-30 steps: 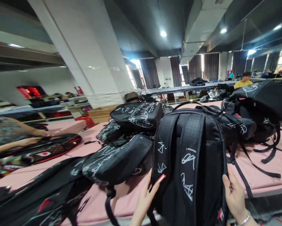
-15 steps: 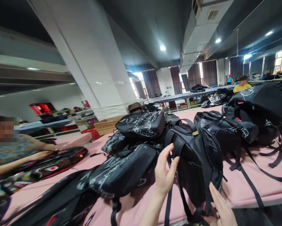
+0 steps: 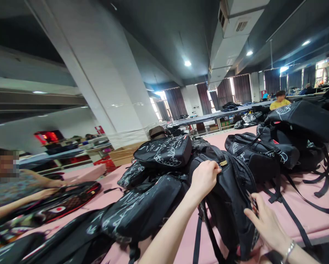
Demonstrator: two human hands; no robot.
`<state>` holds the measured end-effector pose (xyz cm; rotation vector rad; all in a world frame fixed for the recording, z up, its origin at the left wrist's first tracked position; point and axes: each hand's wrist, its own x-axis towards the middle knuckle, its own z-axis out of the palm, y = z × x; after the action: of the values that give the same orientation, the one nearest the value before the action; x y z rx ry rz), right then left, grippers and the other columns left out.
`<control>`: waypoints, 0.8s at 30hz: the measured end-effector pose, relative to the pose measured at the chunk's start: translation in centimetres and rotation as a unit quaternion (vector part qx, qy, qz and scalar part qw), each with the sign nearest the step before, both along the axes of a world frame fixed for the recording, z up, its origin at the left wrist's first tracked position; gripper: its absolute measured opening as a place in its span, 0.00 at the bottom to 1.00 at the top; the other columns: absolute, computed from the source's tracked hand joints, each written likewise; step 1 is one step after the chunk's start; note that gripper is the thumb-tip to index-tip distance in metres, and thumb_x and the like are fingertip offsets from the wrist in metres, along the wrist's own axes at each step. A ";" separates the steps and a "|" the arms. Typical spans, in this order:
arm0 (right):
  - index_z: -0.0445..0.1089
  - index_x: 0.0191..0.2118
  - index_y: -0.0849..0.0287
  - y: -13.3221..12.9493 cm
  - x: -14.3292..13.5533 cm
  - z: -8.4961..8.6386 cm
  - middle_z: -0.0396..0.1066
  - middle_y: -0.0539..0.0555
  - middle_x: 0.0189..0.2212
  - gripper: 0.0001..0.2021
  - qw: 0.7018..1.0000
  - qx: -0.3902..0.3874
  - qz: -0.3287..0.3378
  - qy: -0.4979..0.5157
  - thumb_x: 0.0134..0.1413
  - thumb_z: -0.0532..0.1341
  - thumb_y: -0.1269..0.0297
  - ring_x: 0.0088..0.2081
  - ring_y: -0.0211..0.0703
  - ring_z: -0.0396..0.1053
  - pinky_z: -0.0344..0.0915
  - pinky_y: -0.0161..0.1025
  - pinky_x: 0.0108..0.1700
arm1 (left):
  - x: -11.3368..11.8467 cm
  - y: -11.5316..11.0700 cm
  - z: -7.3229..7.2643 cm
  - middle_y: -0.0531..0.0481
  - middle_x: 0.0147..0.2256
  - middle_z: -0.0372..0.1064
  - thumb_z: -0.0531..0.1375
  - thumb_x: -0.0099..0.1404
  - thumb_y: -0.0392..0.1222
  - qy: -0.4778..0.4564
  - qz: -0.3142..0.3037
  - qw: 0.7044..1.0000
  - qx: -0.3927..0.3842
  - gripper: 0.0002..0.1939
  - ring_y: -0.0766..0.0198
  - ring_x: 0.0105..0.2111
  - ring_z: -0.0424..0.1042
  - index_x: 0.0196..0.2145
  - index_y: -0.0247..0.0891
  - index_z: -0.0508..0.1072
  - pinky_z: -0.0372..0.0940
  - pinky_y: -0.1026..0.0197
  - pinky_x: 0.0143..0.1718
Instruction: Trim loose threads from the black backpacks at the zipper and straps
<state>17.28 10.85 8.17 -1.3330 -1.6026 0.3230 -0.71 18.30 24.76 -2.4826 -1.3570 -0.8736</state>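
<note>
A black backpack [image 3: 222,205] with a small gold tag [image 3: 223,163] stands on the pink-covered table, straps hanging at its front. My left hand [image 3: 207,178] is closed on the black cloth near its top, just left of the tag; the exact part gripped is hidden under the fingers. At the bag's right side, my right hand [image 3: 267,222] has its fingers curled around small thread snips [image 3: 252,203], largely covered by the hand. Their pointed tip is close to the side of the bag; whether it touches cannot be made out.
Black backpacks with white scribble prints lie piled on the left [image 3: 145,205] and right [image 3: 263,154]. Loose straps trail over the pink table [image 3: 293,183]. At far left a co-worker [image 3: 5,194] handles a patterned bag [image 3: 65,209]. A white pillar [image 3: 106,73] rises behind.
My left hand has gone from open beside the backpack to closed on its upper part. My right hand has moved up along the bag's right side, and the snips now show.
</note>
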 end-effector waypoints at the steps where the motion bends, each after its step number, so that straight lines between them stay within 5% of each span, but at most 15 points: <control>1: 0.57 0.47 0.57 0.4 -0.2 1.5 0.70 0.55 0.35 0.14 1.000 0.020 0.002 0.007 0.59 0.49 0.57 0.35 0.45 0.70 0.67 0.38 0.34 | 0.3 0.2 -0.3 0.50 0.27 0.67 0.55 0.60 0.36 -0.015 0.003 1.000 0.009 0.06 0.61 0.31 0.66 0.25 0.38 0.68 0.59 0.61 0.32; 4: 0.57 0.49 0.58 1.7 -0.9 4.7 0.67 0.59 0.43 0.14 0.996 0.091 0.013 0.021 0.61 0.45 0.61 0.44 0.46 0.67 0.65 0.41 0.43 | 0.8 0.5 -1.2 0.50 0.26 0.66 0.53 0.60 0.36 -0.093 -0.002 0.995 0.017 0.07 0.62 0.30 0.66 0.24 0.38 0.65 0.58 0.61 0.32; 11: 0.61 0.38 0.58 3.9 -2.7 7.5 0.69 0.52 0.26 0.10 0.994 0.055 0.009 -0.091 0.62 0.47 0.60 0.27 0.44 0.69 0.55 0.36 0.27 | 0.7 0.2 -1.8 0.51 0.26 0.66 0.53 0.59 0.37 -0.160 -0.008 0.987 0.000 0.07 0.65 0.28 0.64 0.24 0.38 0.65 0.57 0.63 0.30; 19: 0.61 0.33 0.58 4.3 -2.8 8.7 0.69 0.51 0.24 0.11 0.987 0.042 -0.007 -0.154 0.62 0.46 0.62 0.26 0.43 0.69 0.48 0.35 0.25 | 0.7 0.1 -2.0 0.52 0.26 0.65 0.53 0.60 0.38 -0.186 -0.034 0.982 -0.016 0.08 0.65 0.28 0.64 0.24 0.37 0.65 0.57 0.63 0.32; 24: 0.61 0.32 0.57 4.3 -1.5 7.6 0.65 0.49 0.22 0.12 0.997 0.048 0.048 -0.036 0.62 0.46 0.59 0.25 0.40 0.65 0.52 0.34 0.27 | -0.1 -1.7 -3.1 0.53 0.24 0.62 0.49 0.64 0.44 -0.324 -0.097 0.941 -0.023 0.14 0.66 0.27 0.63 0.22 0.37 0.64 0.59 0.64 0.31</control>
<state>15.74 15.11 15.79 -1.2100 -1.7237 0.2557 -0.83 16.62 21.65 -2.4936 -1.3001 -1.8440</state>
